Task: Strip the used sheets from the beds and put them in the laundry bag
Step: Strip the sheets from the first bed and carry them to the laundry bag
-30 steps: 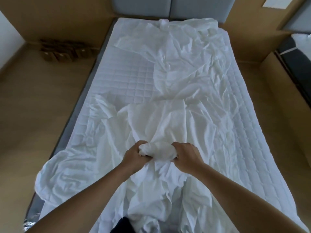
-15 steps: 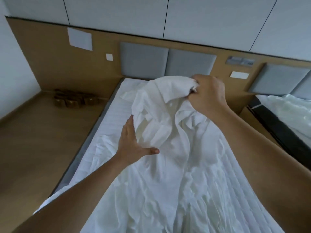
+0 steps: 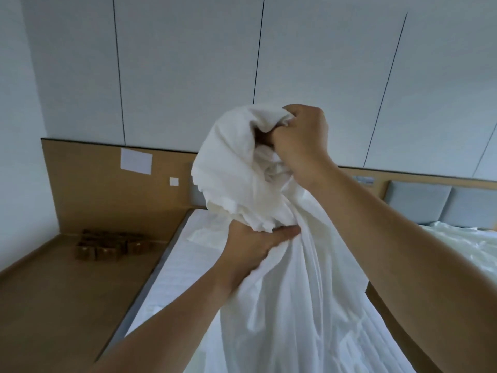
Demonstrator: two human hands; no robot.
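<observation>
A white used sheet [image 3: 285, 286] hangs in a long gathered column above the bed [image 3: 172, 286], its top bunched into a loose ball. My right hand [image 3: 301, 141] grips that bunched top, raised high in front of the wall. Lower down, my left hand [image 3: 252, 246] grips the gathered sheet, thumb across the cloth. The lower part of the sheet trails down onto the quilted mattress. No laundry bag is in view.
A wooden platform floor [image 3: 53, 300] lies left of the bed, with a stack of small brown boxes [image 3: 113, 244] by the wooden wall panel [image 3: 94, 189]. A second bed with white linen [image 3: 462, 246] stands at right, under grey headboard pads [image 3: 441, 203].
My right hand has lifted the bunched sheet higher. My left hand, flat and open against the sheet before, now grips it below the bunch. The view has tilted upward.
</observation>
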